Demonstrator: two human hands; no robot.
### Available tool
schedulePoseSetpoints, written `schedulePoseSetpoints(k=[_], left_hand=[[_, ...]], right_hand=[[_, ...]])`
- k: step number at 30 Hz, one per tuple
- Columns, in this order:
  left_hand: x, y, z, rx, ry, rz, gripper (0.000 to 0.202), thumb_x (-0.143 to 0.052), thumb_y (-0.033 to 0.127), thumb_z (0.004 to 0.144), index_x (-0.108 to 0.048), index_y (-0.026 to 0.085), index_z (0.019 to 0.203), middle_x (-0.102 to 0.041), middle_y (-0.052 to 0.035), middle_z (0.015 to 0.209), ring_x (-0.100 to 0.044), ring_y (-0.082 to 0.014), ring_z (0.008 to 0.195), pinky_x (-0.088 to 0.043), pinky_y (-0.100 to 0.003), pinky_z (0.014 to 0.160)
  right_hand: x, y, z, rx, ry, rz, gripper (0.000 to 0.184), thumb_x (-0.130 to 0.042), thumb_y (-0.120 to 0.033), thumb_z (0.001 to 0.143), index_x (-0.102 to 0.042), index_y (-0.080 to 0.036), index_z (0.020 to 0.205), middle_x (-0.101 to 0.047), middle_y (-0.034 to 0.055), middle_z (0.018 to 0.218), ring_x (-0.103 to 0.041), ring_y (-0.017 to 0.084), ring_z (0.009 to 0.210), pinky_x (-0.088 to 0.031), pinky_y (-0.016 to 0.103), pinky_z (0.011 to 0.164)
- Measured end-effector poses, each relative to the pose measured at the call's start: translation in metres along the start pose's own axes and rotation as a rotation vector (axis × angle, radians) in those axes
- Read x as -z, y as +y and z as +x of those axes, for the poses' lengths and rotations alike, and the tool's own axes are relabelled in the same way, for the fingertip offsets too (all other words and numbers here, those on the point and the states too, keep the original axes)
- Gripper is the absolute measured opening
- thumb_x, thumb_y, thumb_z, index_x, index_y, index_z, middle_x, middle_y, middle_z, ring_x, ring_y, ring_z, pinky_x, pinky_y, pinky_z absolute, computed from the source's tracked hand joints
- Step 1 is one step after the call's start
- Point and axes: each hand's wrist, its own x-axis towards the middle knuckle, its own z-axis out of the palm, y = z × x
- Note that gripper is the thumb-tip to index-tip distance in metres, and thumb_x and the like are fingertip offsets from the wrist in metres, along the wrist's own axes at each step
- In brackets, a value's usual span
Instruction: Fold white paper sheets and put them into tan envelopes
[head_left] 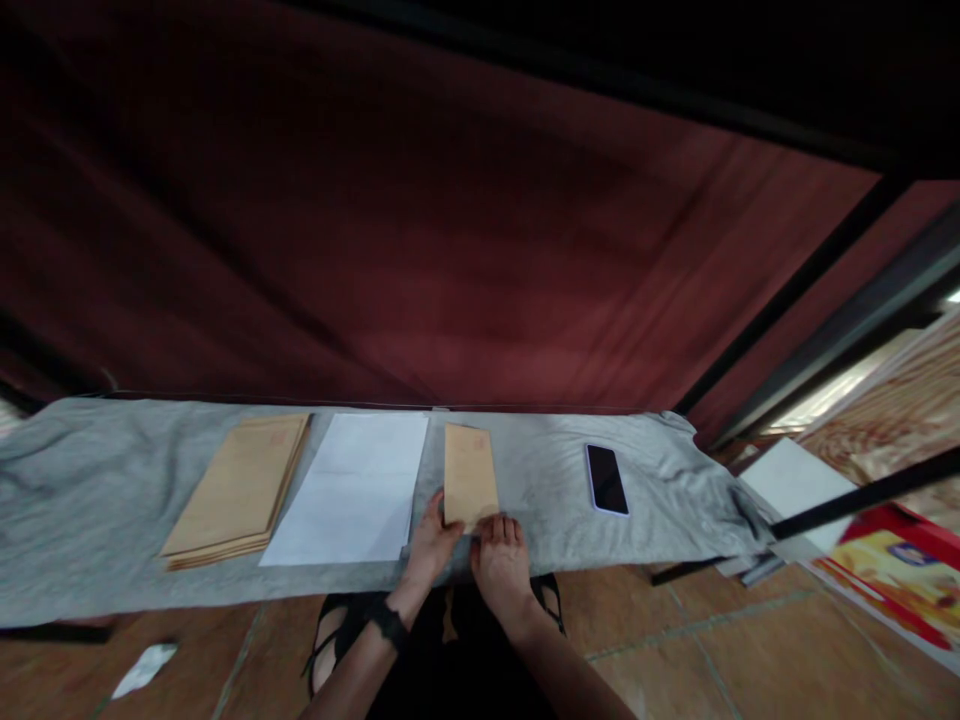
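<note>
A brown envelope (469, 472) lies on the grey cloth (90, 500) in front of me. My left hand (433, 541) touches its near left corner, fingers curled against the edge. My right hand (501, 561) rests at its near right corner with the fingers bent down onto it. A stack of white paper sheets (352, 488) lies just left of the envelope. Further left sits a pile of brown envelopes (241, 488).
A black phone (606, 479) lies face up on the cloth to the right. A dark red curtain (420, 230) hangs behind the table. White sheets (795, 480) and a red and yellow printed board (896, 575) lie at the right. A white scrap (146, 668) lies on the tiled floor.
</note>
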Motion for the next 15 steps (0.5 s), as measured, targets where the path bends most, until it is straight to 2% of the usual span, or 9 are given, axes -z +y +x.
schedulePoseSetpoints(k=[3, 5, 7, 9, 11, 13, 15], left_hand=[[-0.005, 0.029, 0.001, 0.049, 0.015, -0.306, 0.053, -0.054, 0.016, 0.085, -0.045, 0.019, 0.137, -0.072, -0.0083, 0.109, -0.07, -0.0203, 0.096, -0.057, -0.036, 0.085], [-0.006, 0.052, -0.001, 0.008, -0.008, -0.375, 0.052, -0.058, 0.027, 0.087, -0.047, 0.021, 0.138, -0.07, -0.008, 0.112, -0.069, -0.0206, 0.098, -0.057, -0.036, 0.086], [-0.005, 0.065, -0.002, -0.047, 0.023, -0.387, 0.051, -0.059, 0.035, 0.089, -0.05, 0.023, 0.138, -0.064, -0.0091, 0.126, -0.063, -0.022, 0.114, -0.053, -0.037, 0.095], [-0.004, 0.066, -0.002, -0.064, 0.091, -0.347, 0.047, -0.058, 0.036, 0.089, -0.054, 0.023, 0.134, -0.057, -0.0095, 0.137, -0.054, -0.0232, 0.128, -0.048, -0.04, 0.104], [-0.004, 0.055, -0.002, -0.03, 0.138, -0.279, 0.044, -0.057, 0.032, 0.087, -0.056, 0.021, 0.13, -0.055, -0.011, 0.139, -0.051, -0.0242, 0.132, -0.044, -0.042, 0.109], [-0.006, 0.041, -0.005, 0.03, 0.149, -0.226, 0.046, -0.058, 0.029, 0.084, -0.056, 0.019, 0.129, -0.058, -0.0127, 0.136, -0.054, -0.0252, 0.129, -0.043, -0.044, 0.109], [-0.007, 0.03, -0.009, 0.109, 0.105, -0.226, 0.051, -0.056, 0.029, 0.085, -0.051, 0.017, 0.135, -0.065, -0.0125, 0.125, -0.062, -0.0248, 0.118, -0.048, -0.043, 0.103]], right_hand=[[0.016, 0.004, 0.015, -0.114, -0.058, 0.168, 0.025, -0.055, -0.019, 0.087, -0.072, -0.013, 0.104, -0.073, 0.0214, 0.097, -0.067, 0.034, 0.095, -0.049, 0.05, 0.09], [0.023, 0.01, 0.025, -0.287, -0.081, 0.46, 0.023, -0.052, -0.025, 0.09, -0.072, -0.016, 0.095, -0.073, 0.0178, 0.088, -0.069, 0.03, 0.088, -0.051, 0.045, 0.085], [0.025, 0.014, 0.031, -0.456, -0.109, 0.765, 0.032, -0.048, -0.037, 0.094, -0.071, -0.016, 0.089, -0.073, 0.0149, 0.082, -0.07, 0.027, 0.081, -0.054, 0.039, 0.078], [0.021, 0.014, 0.033, -0.582, -0.152, 1.072, 0.042, -0.046, -0.051, 0.094, -0.07, -0.017, 0.087, -0.073, 0.0117, 0.079, -0.07, 0.024, 0.075, -0.055, 0.035, 0.07], [0.014, 0.009, 0.028, -0.681, -0.173, 1.397, 0.044, -0.054, -0.06, 0.087, -0.069, -0.019, 0.089, -0.074, 0.0088, 0.079, -0.07, 0.022, 0.071, -0.055, 0.033, 0.066], [0.006, 0.002, 0.021, -0.759, -0.166, 1.669, 0.044, -0.067, -0.062, 0.077, -0.069, -0.02, 0.091, -0.074, 0.008, 0.086, -0.07, 0.022, 0.073, -0.056, 0.033, 0.066], [0.001, -0.004, 0.014, -0.792, -0.149, 1.771, 0.043, -0.074, -0.059, 0.071, -0.069, -0.02, 0.09, -0.074, 0.0084, 0.091, -0.07, 0.022, 0.078, -0.057, 0.033, 0.067]])
